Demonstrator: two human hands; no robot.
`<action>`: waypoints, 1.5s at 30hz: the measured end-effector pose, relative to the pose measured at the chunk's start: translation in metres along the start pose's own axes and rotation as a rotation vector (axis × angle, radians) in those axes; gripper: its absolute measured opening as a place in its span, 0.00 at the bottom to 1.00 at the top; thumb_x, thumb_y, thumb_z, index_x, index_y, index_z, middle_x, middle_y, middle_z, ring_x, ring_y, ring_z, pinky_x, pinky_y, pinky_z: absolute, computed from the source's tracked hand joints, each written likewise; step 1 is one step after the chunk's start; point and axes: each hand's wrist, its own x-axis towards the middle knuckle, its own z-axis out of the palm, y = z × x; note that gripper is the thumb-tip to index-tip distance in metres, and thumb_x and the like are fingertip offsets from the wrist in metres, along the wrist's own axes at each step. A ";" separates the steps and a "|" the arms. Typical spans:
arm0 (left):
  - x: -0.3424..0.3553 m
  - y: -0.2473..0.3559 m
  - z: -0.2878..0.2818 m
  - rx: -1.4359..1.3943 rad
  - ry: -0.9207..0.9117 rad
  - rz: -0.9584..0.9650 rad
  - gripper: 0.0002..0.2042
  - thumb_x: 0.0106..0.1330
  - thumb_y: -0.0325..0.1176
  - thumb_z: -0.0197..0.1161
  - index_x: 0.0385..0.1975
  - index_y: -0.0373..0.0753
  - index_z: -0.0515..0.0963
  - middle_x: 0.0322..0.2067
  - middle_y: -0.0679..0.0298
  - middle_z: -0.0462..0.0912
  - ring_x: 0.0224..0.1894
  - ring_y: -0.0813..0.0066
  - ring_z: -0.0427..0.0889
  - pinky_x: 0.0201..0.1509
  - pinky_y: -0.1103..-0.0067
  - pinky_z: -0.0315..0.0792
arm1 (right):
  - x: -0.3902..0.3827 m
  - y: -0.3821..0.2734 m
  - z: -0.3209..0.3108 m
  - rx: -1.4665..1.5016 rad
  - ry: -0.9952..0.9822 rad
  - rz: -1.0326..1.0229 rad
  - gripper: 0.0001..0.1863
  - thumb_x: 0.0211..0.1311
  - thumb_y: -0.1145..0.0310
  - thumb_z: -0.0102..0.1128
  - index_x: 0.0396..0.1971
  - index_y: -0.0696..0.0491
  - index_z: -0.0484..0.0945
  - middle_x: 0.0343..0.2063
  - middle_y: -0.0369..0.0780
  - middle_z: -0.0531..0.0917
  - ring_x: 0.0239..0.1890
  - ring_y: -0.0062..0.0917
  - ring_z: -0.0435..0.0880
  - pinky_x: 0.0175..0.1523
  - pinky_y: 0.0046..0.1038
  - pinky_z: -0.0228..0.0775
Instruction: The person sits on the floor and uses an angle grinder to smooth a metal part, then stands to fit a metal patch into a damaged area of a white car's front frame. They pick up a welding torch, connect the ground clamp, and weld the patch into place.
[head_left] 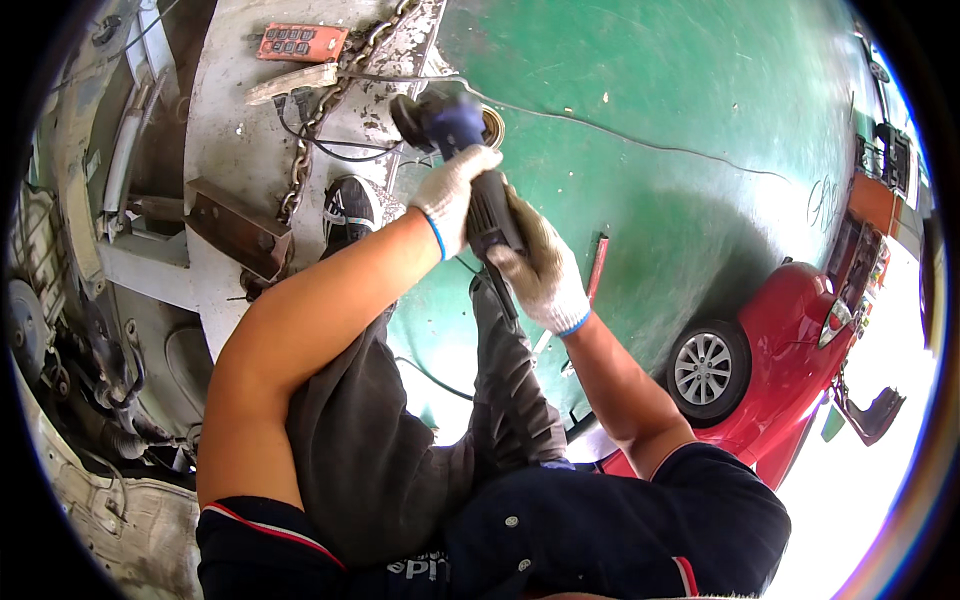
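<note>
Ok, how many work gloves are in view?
2 work gloves: one on the left hand, nearer the blue end of the angle grinder; the other on the right hand, farther back on its dark body. Others could be hidden.

The grinder [490, 208] is blue and black, the blue-edged gloves [552, 275] white, the floor [640, 90] green, the car [778, 330] red.

At the upper left of the frame, an orange push-button remote [303, 42] lies on a worn, whitish surface [225, 140], near a rusty chain [301, 160]. Left of centre sits a brown metal channel piece [238, 228]. Green floor [600, 60] fills the upper right, with a red bar [598, 268] lying on it. A red car [775, 325] with a silver-spoked wheel [705, 372] stands at the lower right.
</note>
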 end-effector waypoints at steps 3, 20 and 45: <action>-0.006 -0.032 -0.001 0.105 -0.016 -0.007 0.15 0.64 0.41 0.72 0.40 0.38 0.77 0.30 0.62 0.81 0.31 0.68 0.83 0.37 0.67 0.80 | -0.031 -0.009 -0.023 0.519 -0.135 0.394 0.43 0.64 0.68 0.75 0.75 0.62 0.62 0.67 0.47 0.76 0.62 0.32 0.79 0.68 0.37 0.71; -0.045 -0.072 0.022 2.129 -0.124 0.406 0.23 0.61 0.48 0.71 0.49 0.37 0.81 0.42 0.54 0.86 0.49 0.60 0.86 0.55 0.64 0.77 | 0.026 0.128 -0.008 -0.111 -0.579 0.340 0.19 0.63 0.60 0.68 0.46 0.58 0.85 0.42 0.46 0.88 0.42 0.41 0.87 0.50 0.38 0.78; -0.007 -0.052 -0.041 2.589 -0.059 0.562 0.28 0.68 0.39 0.63 0.66 0.35 0.73 0.63 0.58 0.74 0.66 0.58 0.69 0.63 0.67 0.72 | 0.054 0.169 0.046 -0.744 -0.948 -0.311 0.17 0.68 0.63 0.60 0.53 0.50 0.81 0.51 0.52 0.82 0.54 0.49 0.80 0.58 0.45 0.76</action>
